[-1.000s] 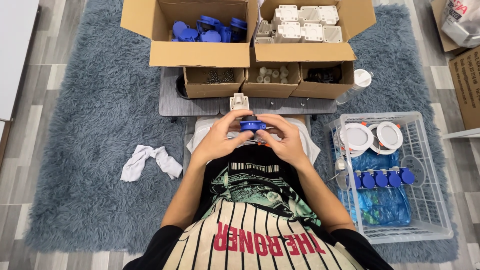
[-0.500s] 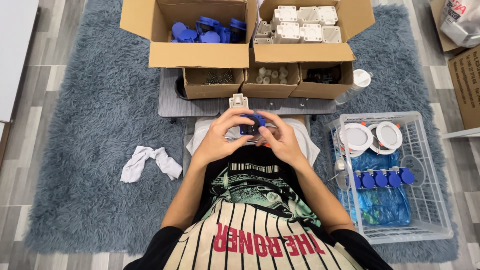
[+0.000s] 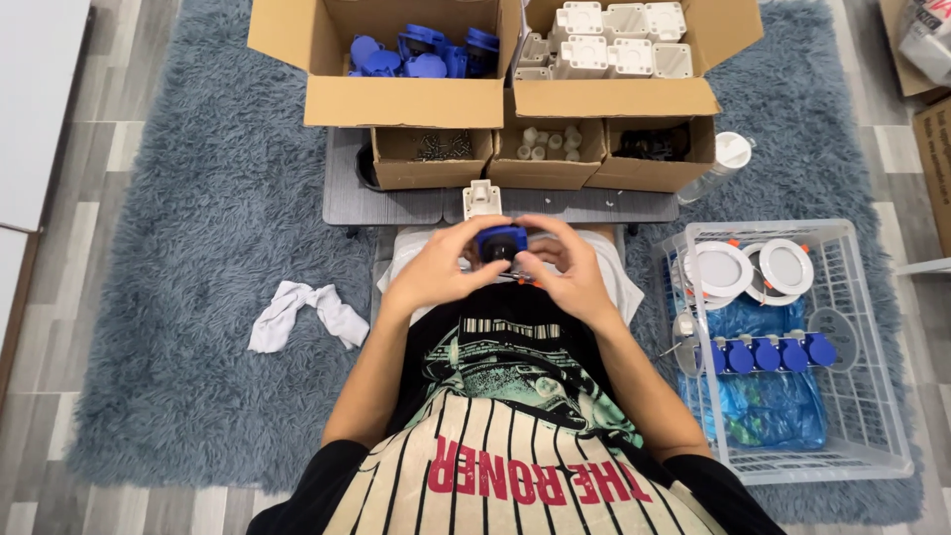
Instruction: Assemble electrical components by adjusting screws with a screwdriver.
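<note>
Both of my hands meet over my lap around a small blue plastic part (image 3: 500, 241). My left hand (image 3: 436, 269) grips it from the left with thumb and fingers curled. My right hand (image 3: 563, 266) closes on it from the right, fingertips touching its lower edge, where a small orange bit shows. A white plastic part (image 3: 482, 199) stands upright on the grey board (image 3: 396, 203) just beyond my hands.
Two large open cartons hold blue parts (image 3: 421, 54) and white parts (image 3: 609, 40); three smaller boxes (image 3: 545, 149) sit before them. A white wire basket (image 3: 872, 396) at right holds round white discs, blue caps and a blue bag. A white cloth (image 3: 302, 312) lies on the rug.
The blue part has been turned in my fingers and sits slightly higher between both hands. My arms stay in place.
</note>
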